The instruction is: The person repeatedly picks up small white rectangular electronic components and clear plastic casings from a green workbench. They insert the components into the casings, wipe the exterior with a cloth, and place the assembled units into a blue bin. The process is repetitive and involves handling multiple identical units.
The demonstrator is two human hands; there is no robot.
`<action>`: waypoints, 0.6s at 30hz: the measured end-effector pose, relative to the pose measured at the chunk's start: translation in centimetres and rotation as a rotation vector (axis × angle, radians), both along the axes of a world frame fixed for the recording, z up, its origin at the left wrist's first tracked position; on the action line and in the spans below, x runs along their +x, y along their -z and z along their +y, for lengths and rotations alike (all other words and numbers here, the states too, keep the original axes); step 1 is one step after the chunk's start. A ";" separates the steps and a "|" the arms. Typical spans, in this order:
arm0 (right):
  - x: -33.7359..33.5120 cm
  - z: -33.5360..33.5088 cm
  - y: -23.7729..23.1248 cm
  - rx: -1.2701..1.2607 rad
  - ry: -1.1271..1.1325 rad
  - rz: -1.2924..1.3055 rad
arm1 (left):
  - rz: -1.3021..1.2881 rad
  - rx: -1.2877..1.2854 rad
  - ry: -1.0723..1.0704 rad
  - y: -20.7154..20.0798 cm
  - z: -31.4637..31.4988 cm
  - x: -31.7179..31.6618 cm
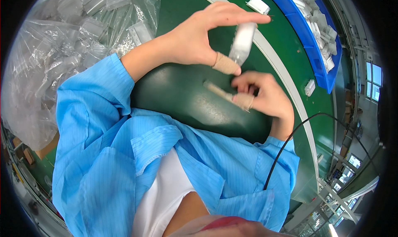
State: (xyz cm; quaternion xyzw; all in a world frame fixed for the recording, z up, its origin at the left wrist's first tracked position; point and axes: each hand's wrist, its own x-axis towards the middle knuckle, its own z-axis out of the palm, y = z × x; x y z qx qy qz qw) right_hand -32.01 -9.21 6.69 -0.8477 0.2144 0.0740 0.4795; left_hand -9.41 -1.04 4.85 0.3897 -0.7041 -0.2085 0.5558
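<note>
My left hand (192,38) grips a small white block with a clear plastic end (242,44) between its stretched index finger and its thumb. Tan tape wraps that thumb. Just below and to the right, my right hand (269,97) has its fingers curled and pinches a thin, pale strip (218,90) that points up and left. Tape covers the right thumb too. The strip is blurred, so its exact kind cannot be told. Both hands are close together over the dark green work surface (199,112), the block not touching the strip.
A clear plastic bag (37,83) full of translucent parts fills the left side. At the upper right stands a blue bin (317,67) of white parts. Single white blocks lie on the green table, one (258,5) beyond my left fingertips. A black cable (286,143) arches at right.
</note>
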 end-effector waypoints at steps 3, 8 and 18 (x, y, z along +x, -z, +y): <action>1.3 -0.8 0.6 0.471 0.488 -0.520 | 0.011 0.022 0.137 0.3 -0.1 -0.9; 2.9 -2.1 1.3 0.670 0.412 -0.668 | 0.010 0.121 0.200 1.5 0.0 -1.1; 3.7 -1.6 2.6 -0.122 0.454 -0.771 | -0.050 0.209 -0.221 1.7 -0.5 -0.9</action>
